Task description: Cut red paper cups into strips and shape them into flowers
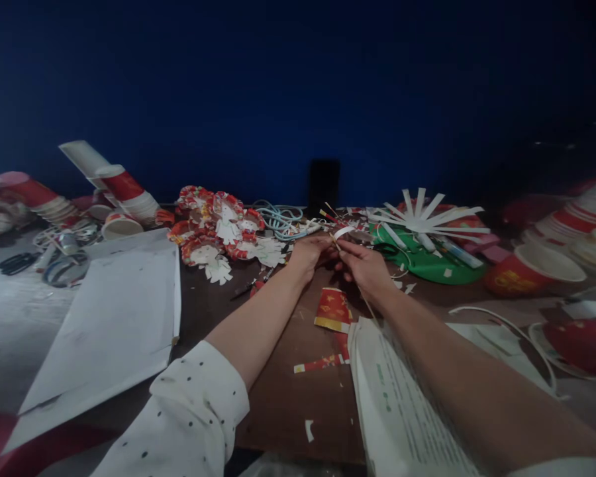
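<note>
My left hand (308,257) and my right hand (363,266) meet over the middle of the table, fingertips pinched close together. Between them is the top of a thin tan stick (369,307), which slants down past my right palm. A small curled white paper strip (344,232) stands out at the fingertips, against my right thumb and finger. The exact grip of each finger is partly hidden. Below the hands lie a cut piece of red paper cup (333,307) and a narrow red strip (318,364).
White board (124,311) lies left, beside decorated red paper cups (228,222) and stacked cups (126,189). At right are a green sheet (440,268) under a fringed white paper cup (424,222), a red cup (531,268) and a printed bag (402,397). A light-blue cable (281,218) lies behind.
</note>
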A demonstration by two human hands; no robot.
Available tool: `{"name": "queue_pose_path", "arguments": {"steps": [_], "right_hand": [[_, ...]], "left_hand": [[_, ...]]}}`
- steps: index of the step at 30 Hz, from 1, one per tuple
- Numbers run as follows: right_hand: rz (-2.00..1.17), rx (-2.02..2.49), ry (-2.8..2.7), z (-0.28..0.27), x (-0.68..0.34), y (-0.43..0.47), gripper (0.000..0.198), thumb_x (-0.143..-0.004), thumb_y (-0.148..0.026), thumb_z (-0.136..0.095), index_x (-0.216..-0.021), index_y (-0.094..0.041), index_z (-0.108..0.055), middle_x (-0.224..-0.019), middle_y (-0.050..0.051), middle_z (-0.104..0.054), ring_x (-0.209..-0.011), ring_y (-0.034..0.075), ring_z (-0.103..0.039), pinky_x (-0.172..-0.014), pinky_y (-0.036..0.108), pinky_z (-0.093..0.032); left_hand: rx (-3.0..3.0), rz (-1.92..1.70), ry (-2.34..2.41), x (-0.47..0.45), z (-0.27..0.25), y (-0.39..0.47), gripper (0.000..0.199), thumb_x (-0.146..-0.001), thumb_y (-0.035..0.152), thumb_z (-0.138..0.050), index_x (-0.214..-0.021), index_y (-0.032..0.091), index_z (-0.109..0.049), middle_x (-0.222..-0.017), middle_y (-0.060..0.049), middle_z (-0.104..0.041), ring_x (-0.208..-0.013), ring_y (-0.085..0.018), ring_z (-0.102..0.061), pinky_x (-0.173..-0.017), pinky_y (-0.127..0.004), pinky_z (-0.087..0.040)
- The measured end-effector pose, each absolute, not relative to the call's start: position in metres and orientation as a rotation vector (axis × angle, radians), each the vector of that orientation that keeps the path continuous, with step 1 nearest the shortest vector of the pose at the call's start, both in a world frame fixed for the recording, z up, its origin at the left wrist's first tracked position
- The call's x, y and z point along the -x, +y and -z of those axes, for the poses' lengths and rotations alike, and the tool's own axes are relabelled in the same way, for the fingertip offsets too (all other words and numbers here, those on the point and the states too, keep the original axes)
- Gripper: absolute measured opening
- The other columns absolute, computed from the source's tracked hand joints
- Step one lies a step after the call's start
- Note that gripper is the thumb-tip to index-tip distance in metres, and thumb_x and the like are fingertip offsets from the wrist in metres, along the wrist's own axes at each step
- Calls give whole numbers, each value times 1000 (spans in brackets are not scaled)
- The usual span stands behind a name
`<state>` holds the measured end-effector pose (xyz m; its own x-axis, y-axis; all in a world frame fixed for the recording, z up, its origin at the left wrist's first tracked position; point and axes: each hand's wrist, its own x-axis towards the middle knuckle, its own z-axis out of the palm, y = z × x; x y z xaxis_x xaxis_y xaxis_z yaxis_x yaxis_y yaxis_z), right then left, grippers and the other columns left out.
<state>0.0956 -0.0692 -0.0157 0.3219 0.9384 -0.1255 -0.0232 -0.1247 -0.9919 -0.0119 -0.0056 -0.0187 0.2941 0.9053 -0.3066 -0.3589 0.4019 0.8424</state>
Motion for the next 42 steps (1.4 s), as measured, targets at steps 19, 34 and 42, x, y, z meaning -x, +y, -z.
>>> {"name": "queue_pose_path", "arguments": {"steps": [19,34,42], "right_hand": [[-971,1410,-1067,20,-88,-73,54,-83,-18,-56,-137,-18,-58,-97,8,-76,-53,15,-66,-34,20,-39],[-1258,1271,-714,14,-88,-70,43,-79,-11,-59,-121,-19,-64,-84,3,-74,-47,6,-56,-37,13,-35],[-1275,1240,-665,16,-88,-71,46,-79,-8,-58,-122,-19,-68,-83,3,-74,-50,5,-58,-38,12,-35]], "left_hand": [[-840,-969,888,10,24,-2,11,-76,8,-63,-66,13,-64,-57,1,-58,-53,-10,-55,-57,-22,-46],[-871,-950,911,9,25,1,14,-72,14,-70,-64,15,-58,-52,3,-52,-45,-8,-46,-46,-22,-36],[-839,-929,939,10,20,0,10,-74,13,-71,-69,13,-62,-56,1,-57,-48,-8,-52,-49,-20,-41]]}}
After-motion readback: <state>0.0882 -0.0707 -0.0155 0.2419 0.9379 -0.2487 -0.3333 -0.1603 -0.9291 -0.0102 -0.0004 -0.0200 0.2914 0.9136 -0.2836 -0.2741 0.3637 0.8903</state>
